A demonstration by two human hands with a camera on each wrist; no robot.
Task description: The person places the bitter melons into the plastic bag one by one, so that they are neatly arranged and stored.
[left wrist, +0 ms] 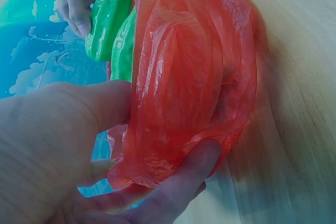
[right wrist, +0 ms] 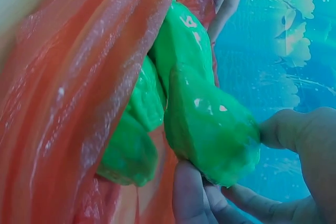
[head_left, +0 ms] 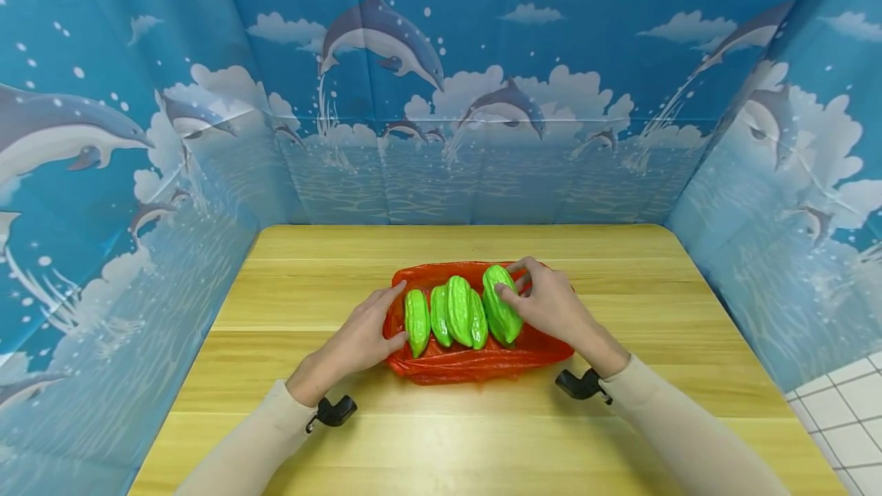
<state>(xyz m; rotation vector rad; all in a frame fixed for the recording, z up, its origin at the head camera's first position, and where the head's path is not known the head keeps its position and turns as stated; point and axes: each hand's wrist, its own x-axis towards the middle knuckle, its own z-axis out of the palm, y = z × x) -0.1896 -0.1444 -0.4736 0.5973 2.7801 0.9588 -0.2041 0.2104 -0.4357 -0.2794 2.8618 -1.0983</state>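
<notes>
A red plastic bag (head_left: 468, 366) lies spread open on the table, its rim standing up around several glossy green bitter melons (head_left: 458, 308). My right hand (head_left: 547, 301) pinches the rightmost bitter melon (head_left: 501, 305) between thumb and fingers. In the right wrist view this bitter melon (right wrist: 212, 124) is tilted, overlapping the others. At the bag's left end, my left hand (head_left: 361, 331) holds the side of the bag, beside the leftmost bitter melon (head_left: 416, 320). The left wrist view shows thumb and fingers around the red plastic (left wrist: 178, 77), which mostly covers the nearest contents.
The wooden table (head_left: 482, 442) extends around the bag on all sides. A blue dolphin-print curtain (head_left: 468, 174) rises behind the table and along both sides. White tiles (head_left: 847, 404) show at the lower right. Both wrists carry a black camera mount (head_left: 336, 410).
</notes>
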